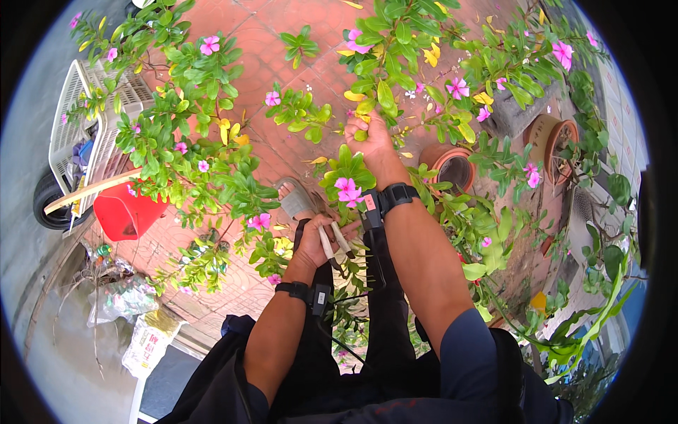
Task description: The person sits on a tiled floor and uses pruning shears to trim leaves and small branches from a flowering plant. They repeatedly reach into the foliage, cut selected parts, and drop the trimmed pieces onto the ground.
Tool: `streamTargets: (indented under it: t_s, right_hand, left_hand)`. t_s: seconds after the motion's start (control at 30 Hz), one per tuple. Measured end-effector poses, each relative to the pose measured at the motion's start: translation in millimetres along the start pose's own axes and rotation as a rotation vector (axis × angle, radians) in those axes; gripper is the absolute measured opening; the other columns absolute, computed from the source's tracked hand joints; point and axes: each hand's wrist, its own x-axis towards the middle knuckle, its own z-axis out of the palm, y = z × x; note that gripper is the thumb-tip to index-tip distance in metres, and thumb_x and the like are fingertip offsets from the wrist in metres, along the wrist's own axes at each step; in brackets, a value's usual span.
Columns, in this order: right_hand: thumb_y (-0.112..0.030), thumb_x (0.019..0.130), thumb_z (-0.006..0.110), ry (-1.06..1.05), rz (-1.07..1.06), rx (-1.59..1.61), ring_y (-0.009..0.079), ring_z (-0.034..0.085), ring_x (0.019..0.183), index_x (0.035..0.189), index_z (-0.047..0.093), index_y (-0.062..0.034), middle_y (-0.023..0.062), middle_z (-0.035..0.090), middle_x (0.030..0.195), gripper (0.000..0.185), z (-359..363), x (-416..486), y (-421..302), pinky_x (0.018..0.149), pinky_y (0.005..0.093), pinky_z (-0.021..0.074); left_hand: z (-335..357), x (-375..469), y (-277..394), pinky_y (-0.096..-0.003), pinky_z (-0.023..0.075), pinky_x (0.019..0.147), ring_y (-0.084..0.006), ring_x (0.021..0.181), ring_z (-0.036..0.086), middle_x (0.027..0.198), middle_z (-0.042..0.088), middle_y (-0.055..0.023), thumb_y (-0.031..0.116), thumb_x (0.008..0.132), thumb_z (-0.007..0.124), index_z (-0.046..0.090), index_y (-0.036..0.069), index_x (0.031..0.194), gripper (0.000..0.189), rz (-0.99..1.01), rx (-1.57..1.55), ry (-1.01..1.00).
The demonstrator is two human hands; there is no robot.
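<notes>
My left hand (313, 245) is wrapped around what look like pruning shears (341, 241) with two pale, dark-tipped handles; the blades are mostly hidden. Farther out, the fingers of my right hand (372, 139) are closed on yellow leaves (365, 118) among the stems of a periwinkle plant (387, 69). Green leaves surround that hand, and some yellowed ones hang just above it. A leafy periwinkle shoot with pink blossoms (348, 192) stands between my two hands, close to the right wrist.
More flowering periwinkle branches (206, 100) spread at left. Beyond them are a red bucket (130, 214), a white plastic crate (79, 111) and a tyre (50, 204). Terracotta pots (450, 164) stand at right. A plastic bag (124, 299) lies lower left on the red paving (254, 47).
</notes>
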Motion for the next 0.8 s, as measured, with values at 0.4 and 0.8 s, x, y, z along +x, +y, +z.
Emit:
streamTargets:
  t_s: [0.4, 0.8]
  right_hand:
    - [-0.023, 0.099, 0.058, 0.108, 0.04, -0.35, 0.0049, 0.038, 0.047, 0.098, 0.056, -0.013, -0.0048, 0.047, 0.072, 0.01, -10, 0, -1, 0.046, 0.0207, 0.0294]
    - [-0.027, 0.101, 0.055, -0.46, 0.129, -0.178, 0.0022, 0.037, 0.044, 0.088, 0.051, -0.0125, -0.0024, 0.05, 0.08, 0.019, -19, -174, -68, 0.039, 0.0182, 0.0272]
  left_hand:
    - [3, -1, -2, -0.0564, 0.0451, 0.106, -0.0457, 0.121, 0.055, 0.086, 0.057, -0.0168, 0.013, 0.079, 0.058, 0.061, 0.001, 0.086, 0.014, -0.014, -0.037, 0.051]
    - [6, 5, -9, -0.0568, 0.0419, 0.107, -0.0489, 0.13, 0.048, 0.114, 0.06, -0.0281, 0.017, 0.08, 0.056, 0.06, 0.001, 0.087, 0.018, -0.021, -0.032, -0.03]
